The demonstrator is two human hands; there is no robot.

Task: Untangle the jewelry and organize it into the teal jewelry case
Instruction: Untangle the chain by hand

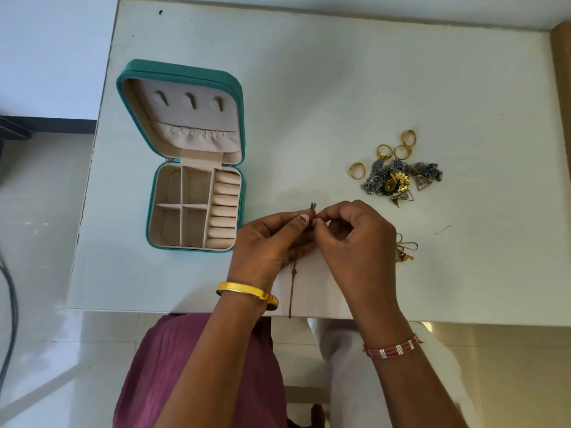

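Gold chain (405, 249) half hidden behind right hand (355, 242), detail unclear.

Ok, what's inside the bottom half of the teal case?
The teal case shows four bare beige compartments and a row of ring rolls, no jewelry visible. The near wall hides a strip of the floor.

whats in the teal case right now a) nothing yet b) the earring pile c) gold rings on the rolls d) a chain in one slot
a: the open teal case shows bare slots and ring rolls, while the gold rings and earring pile lie on the table, and both hands pinch a chain.
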